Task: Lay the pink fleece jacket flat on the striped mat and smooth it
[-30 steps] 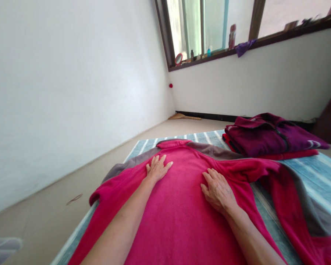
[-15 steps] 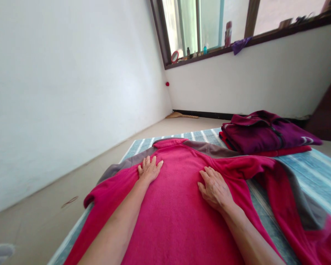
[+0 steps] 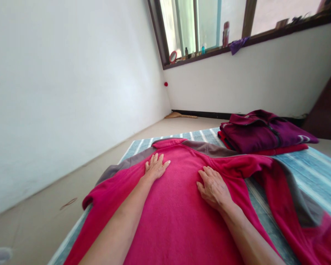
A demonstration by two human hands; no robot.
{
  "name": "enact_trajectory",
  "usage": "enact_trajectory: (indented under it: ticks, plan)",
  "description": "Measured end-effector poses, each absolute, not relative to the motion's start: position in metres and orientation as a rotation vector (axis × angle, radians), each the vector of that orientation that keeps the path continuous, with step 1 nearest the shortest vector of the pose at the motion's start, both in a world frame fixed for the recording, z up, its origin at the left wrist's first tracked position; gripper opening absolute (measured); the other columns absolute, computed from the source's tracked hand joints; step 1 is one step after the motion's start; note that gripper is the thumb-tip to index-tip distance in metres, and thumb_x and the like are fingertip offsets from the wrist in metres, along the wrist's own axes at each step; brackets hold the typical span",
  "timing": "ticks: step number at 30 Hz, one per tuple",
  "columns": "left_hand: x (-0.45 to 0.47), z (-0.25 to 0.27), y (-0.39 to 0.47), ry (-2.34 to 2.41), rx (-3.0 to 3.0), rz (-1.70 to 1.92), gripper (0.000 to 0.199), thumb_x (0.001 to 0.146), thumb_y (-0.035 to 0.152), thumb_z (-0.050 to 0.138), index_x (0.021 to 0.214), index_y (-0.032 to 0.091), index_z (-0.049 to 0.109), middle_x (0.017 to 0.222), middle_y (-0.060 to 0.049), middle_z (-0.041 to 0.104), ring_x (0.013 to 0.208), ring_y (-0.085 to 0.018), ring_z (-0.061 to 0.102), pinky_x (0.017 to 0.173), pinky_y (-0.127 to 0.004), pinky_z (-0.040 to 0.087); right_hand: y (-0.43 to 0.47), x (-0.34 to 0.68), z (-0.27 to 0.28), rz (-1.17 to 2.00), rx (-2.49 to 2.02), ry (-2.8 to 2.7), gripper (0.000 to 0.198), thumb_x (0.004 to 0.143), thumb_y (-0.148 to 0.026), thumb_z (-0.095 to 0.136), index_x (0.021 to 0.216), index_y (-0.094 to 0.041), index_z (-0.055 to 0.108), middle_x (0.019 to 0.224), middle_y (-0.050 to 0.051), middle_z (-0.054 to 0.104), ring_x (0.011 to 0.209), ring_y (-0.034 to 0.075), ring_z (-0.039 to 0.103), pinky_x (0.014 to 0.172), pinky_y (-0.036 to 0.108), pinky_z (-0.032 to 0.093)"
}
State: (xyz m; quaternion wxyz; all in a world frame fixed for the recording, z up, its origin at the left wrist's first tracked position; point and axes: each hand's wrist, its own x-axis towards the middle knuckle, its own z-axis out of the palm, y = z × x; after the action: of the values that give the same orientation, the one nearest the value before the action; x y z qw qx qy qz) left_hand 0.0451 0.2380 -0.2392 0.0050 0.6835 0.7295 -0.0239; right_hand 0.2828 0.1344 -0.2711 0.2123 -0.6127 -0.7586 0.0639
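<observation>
A pink fleece jacket (image 3: 171, 206) with grey shoulder panels lies spread flat, collar away from me, its back facing up. My left hand (image 3: 157, 166) rests flat on its upper left part, fingers spread. On the upper right part lies my right hand (image 3: 213, 187), palm down, fingers slightly bent and apart. Neither hand grips the cloth. The jacket's right sleeve (image 3: 281, 195) stretches out toward the lower right; the left sleeve hangs near the bed's left edge.
Blue-and-white striped bedding (image 3: 306, 173) lies under the jacket. Folded purple and red clothes (image 3: 259, 134) are stacked at the back right. A broom (image 3: 179, 115) lies on the floor by the far wall. Bottles and a round mirror (image 3: 173, 56) stand on the windowsill.
My left hand has slid a little to the right across the jacket's back. My right hand stays in nearly the same spot. The view has shifted slightly.
</observation>
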Motion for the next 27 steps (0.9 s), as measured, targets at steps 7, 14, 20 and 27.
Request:
enact_trajectory:
  ticks: [7,14,20,27]
  plan:
    - [0.060,-0.237,0.248,2.322,2.226,0.029,0.068,0.091,0.056,0.025,0.144,0.013,0.032,0.155,-0.015,0.017,0.143,-0.026,0.011,0.113,-0.049,0.015,0.135,0.284,-0.270,0.176,-1.694,-2.116,0.042,0.088,-0.031,0.045,0.124,-0.013,0.057,0.136,0.014,0.049,0.128,0.028,0.039,0.107,0.040,0.028]
    - [0.067,-0.236,0.262,2.302,2.140,-0.050,0.069,0.090,0.058,0.026,0.142,0.014,0.037,0.153,-0.016,0.023,0.142,-0.031,0.015,0.110,-0.055,0.018,0.134,0.284,-0.267,0.171,-1.688,-2.111,0.039,0.087,-0.030,0.046,0.121,-0.014,0.058,0.134,0.014,0.050,0.127,0.028,0.040,0.106,0.039,0.029]
    - [0.106,-0.234,0.257,2.163,2.284,0.007,0.069,0.091,0.059,0.020,0.144,0.017,0.032,0.155,-0.012,0.017,0.143,-0.026,0.008,0.113,-0.049,0.012,0.135,0.284,-0.267,0.183,-1.684,-2.108,0.039,0.087,-0.030,0.046,0.120,-0.014,0.058,0.134,0.014,0.049,0.127,0.027,0.040,0.105,0.039,0.029]
    - [0.139,-0.250,0.270,2.028,2.316,0.006,0.073,0.088,0.065,0.021,0.146,0.020,0.028,0.155,-0.012,0.018,0.143,-0.028,0.011,0.111,-0.053,0.017,0.135,0.283,-0.268,0.168,-1.698,-2.109,0.042,0.087,-0.031,0.045,0.124,-0.014,0.056,0.136,0.014,0.048,0.128,0.027,0.039,0.106,0.039,0.028]
